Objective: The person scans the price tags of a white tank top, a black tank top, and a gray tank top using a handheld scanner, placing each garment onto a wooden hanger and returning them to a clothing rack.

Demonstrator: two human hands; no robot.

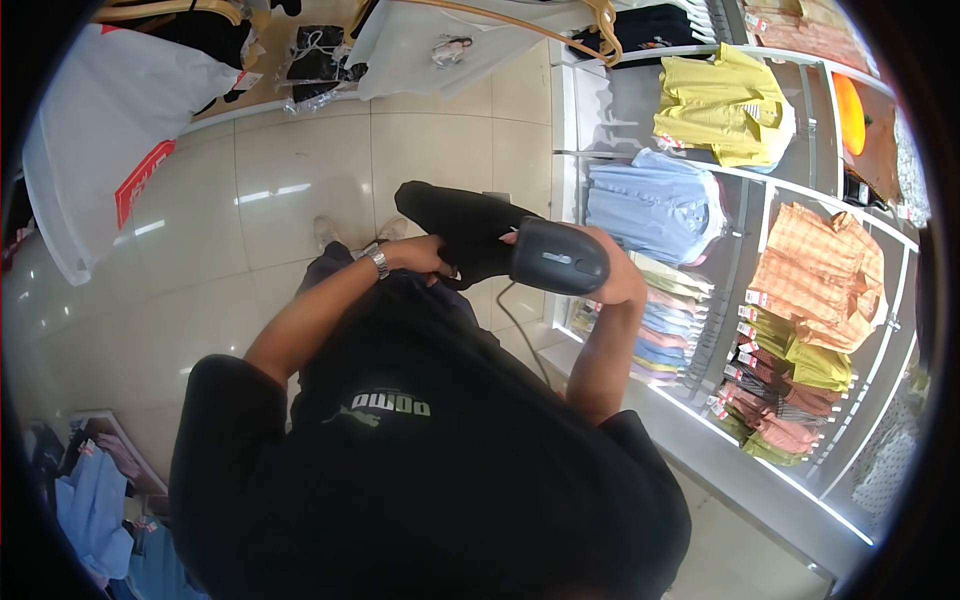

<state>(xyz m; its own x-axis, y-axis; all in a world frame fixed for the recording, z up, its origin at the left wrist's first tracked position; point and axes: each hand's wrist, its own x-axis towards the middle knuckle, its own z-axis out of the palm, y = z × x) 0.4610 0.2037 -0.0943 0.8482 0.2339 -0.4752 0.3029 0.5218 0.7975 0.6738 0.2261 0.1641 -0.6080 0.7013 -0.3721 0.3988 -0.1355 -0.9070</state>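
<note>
At the frame's centre, the right hand grips a barcode scanner aimed at the black garment, which the left hand fingers pinch steady for reading.

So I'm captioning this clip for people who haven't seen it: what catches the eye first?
First, the dark handheld scanner at centre, gripped in the right hand, while the left hand holds a black garment beside it. Then the lit shelves on the right, with a yellow shirt and an orange plaid shirt.
</note>
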